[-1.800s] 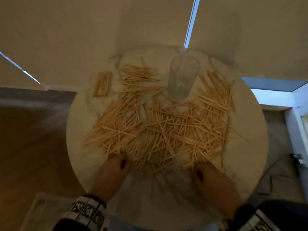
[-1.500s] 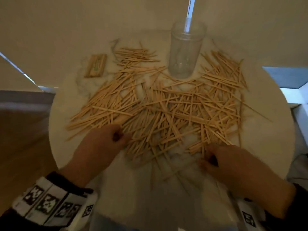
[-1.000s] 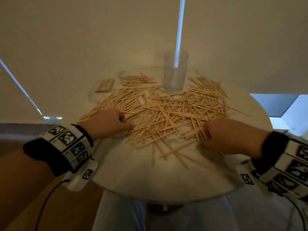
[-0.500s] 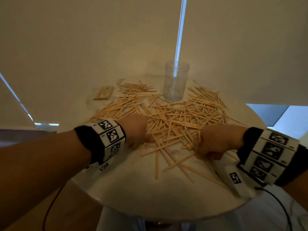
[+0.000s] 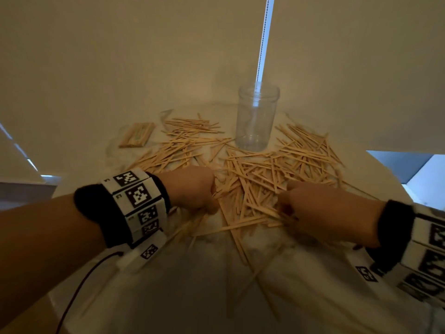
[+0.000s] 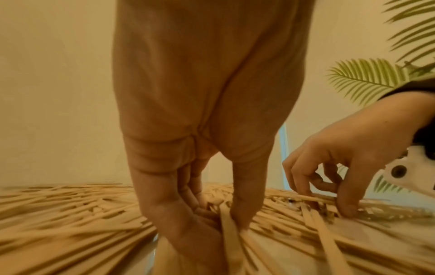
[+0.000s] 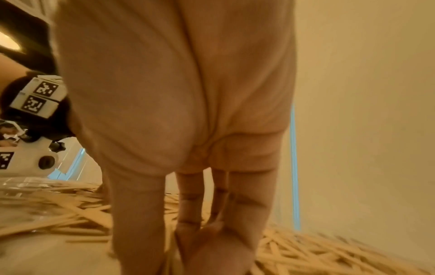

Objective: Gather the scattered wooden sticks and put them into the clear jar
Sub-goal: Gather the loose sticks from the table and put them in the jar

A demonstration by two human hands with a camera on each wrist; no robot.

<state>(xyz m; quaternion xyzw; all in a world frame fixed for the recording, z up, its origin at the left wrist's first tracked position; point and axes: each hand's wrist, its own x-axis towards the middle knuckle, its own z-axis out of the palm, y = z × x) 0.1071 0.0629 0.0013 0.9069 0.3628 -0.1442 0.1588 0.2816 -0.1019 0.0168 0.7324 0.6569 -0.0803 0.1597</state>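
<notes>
Wooden sticks [image 5: 265, 174] under both hands' fingers [image 6: 237, 214].

Table [image 5: 361, 297]: jar [image 5: 257, 116] upright nr far edge; sticks [image 5: 265, 172] strewn centre, in front of & both sides of jar; stick bundle [image 5: 137, 135] far-left; both hands at pile's near edge.
</notes>
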